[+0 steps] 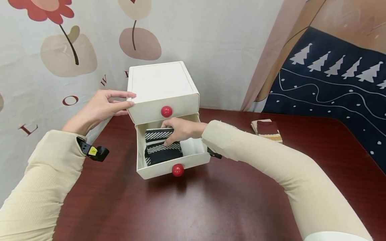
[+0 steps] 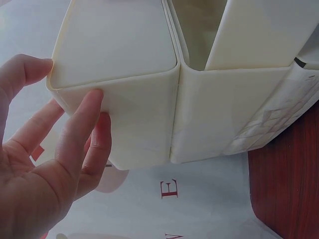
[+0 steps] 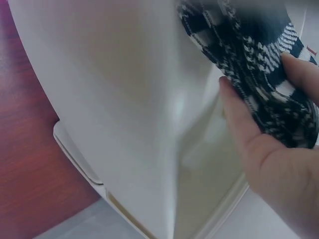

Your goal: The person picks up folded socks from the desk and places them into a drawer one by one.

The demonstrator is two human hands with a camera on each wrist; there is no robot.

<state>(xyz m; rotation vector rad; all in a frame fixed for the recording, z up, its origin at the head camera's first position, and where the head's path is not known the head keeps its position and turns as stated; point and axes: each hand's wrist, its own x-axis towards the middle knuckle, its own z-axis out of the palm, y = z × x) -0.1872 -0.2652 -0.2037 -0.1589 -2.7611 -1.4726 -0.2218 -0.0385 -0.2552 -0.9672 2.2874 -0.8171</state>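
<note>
A folded black-and-white patterned knit sock (image 1: 161,150) lies in the pulled-out lower drawer (image 1: 159,173) of a small white drawer unit (image 1: 163,82). My right hand (image 1: 182,130) reaches into that drawer and pinches the sock. In the right wrist view the thumb is on one side of the sock (image 3: 259,69) and the fingers are on the other. At the unit's upper left corner, my left hand (image 1: 104,107) touches the casing with extended fingers. The left wrist view shows fingertips (image 2: 94,99) against the casing's side.
Red round knobs mark the closed upper drawer (image 1: 150,112) and the lower one. Another folded item (image 1: 268,130), maroon, cream and mustard, lies on the dark red wooden table (image 1: 193,207) to the right. A printed curtain (image 1: 223,50) hangs behind.
</note>
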